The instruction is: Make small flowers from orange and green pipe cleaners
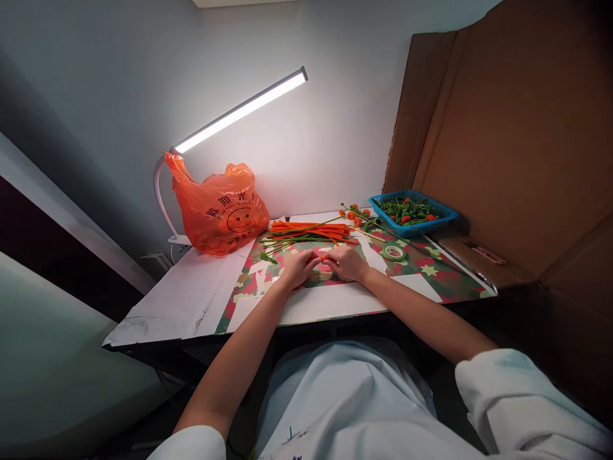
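Observation:
My left hand [297,268] and my right hand [348,262] meet over the table mat, fingers pinched together. Between their fingertips shows a small bit of an orange pipe cleaner [324,258]; most of it is hidden by the fingers. Just beyond them lies a pile of orange pipe cleaners [306,229], with green pipe cleaners [282,241] along its near left side. A short green bundle [268,257] rests left of my left hand. To the right of my right hand is a roll of green tape [394,253].
Orange flowers on stems [354,214] lie behind the pile. A blue basket [407,230] of green and orange pieces stands at the back right, near cardboard [498,140]. An orange plastic bag [220,211] sits back left under a lit lamp [244,110]. A cutter [486,253] lies far right.

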A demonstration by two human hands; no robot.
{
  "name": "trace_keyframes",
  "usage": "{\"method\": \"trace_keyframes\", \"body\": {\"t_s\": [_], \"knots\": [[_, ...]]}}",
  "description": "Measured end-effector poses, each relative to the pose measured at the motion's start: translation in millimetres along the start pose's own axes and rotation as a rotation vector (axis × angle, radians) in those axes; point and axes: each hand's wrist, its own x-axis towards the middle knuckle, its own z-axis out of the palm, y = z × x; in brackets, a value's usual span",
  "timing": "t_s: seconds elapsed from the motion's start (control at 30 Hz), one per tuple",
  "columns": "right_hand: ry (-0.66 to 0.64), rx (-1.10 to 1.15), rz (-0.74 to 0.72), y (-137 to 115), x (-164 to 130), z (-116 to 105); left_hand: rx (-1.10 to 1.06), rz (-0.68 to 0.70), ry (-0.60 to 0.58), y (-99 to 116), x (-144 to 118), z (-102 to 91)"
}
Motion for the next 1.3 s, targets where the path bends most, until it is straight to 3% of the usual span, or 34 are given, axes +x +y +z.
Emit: {"method": "trace_keyframes", "body": {"t_s": [0.23,0.33,0.47,0.67,0.97,1.1,1.3], "knots": [[-0.003,0.067,0.066,-2.2,-0.4,-0.8,-0.009,0.002,-0.02,-0.7,-0.2,3.0],[0.01,0.163,0.182,-0.7,0.4,-1.8,-0.068,0.051,0.087,1.2,-0.7,-0.4],[0.014,0.271,0.332,5.5,0.3,-2.9,-0.146,0.008,0.24,1.1,-0.3,-7.6],[-0.061,0.485,0.35,9.9,-1.1,1.0,-0.107,0.016,0.179,-0.5,1.1,-9.4],[-0.178,0.828,0.484,9.4,0.9,-4.0,-0.095,0.002,0.196,-2.3,0.8,-8.2],[-0.171,0.832,0.494,5.8,-0.5,-9.2,-0.077,0.001,0.205,-1.2,-0.2,-9.4],[-0.047,0.643,0.39,1.8,-3.2,-12.4,-0.087,-0.012,0.197,1.4,-1.6,-11.0]]}}
